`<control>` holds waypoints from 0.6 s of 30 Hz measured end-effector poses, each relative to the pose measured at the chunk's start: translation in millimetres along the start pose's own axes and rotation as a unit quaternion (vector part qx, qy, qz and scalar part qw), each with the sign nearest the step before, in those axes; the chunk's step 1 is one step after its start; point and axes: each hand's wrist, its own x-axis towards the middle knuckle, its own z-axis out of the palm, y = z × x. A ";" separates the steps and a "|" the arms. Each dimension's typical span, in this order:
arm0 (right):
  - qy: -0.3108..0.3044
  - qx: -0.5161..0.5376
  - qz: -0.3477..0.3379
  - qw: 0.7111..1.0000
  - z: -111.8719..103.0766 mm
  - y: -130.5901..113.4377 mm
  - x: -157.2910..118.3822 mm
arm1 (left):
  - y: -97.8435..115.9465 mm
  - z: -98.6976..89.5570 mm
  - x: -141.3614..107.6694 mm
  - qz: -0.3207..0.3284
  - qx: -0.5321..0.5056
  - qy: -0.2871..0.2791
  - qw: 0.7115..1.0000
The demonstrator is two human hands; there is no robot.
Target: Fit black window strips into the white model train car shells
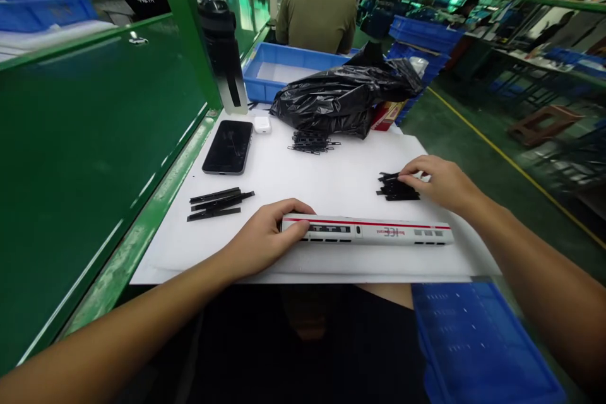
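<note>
A white model train car (379,231) with a red stripe lies across the front of the white work surface. Around its left end my left hand (274,232) is closed, thumb on the near side. My right hand (438,182) reaches to a small pile of black plastic strips (398,189) at the right, its thumb and fingertips pinched at the pile's upper edge. Whether a strip sits between those fingertips is too small to make out. More long black strips (218,203) lie at the left, and a heap of thin black frame-like pieces (312,142) rests farther back.
Behind the parts stand a black plastic bag (341,98), a blue tray (269,69) and a dark bottle (225,53). A phone (228,147) and a white earbud case (262,125) lie back left. A blue bin (478,341) is below right. A person (317,9) sits beyond.
</note>
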 end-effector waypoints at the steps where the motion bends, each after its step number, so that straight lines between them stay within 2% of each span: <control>1: 0.015 0.000 0.015 1.000 -3.6 -10.0 -2.1 | -0.1 0.0 0.4 -0.003 -0.002 0.002 1.000; 4: 0.065 0.007 0.067 0.996 -10.3 -56.9 -10.6 | -1.0 0.1 1.5 -0.014 -0.012 0.008 1.000; 5: 0.061 0.020 0.060 0.996 -11.1 -76.9 -14.0 | -1.4 0.2 1.8 -0.014 -0.016 0.011 1.000; 8: 0.061 0.068 -0.023 0.996 -8.2 -135.6 -23.8 | -2.9 0.6 2.6 -0.001 -0.031 0.024 0.999; 10: 0.057 0.103 -0.068 0.991 -1.9 -163.5 -27.9 | -3.6 0.9 3.0 0.011 -0.034 0.027 0.999; 13: 0.064 0.133 -0.092 0.985 10.5 -182.2 -28.4 | -3.7 1.4 3.1 0.019 -0.024 0.026 0.999; 18: 0.068 0.148 -0.087 0.983 20.5 -186.0 -22.1 | -2.4 2.1 1.8 0.018 -0.015 0.016 1.000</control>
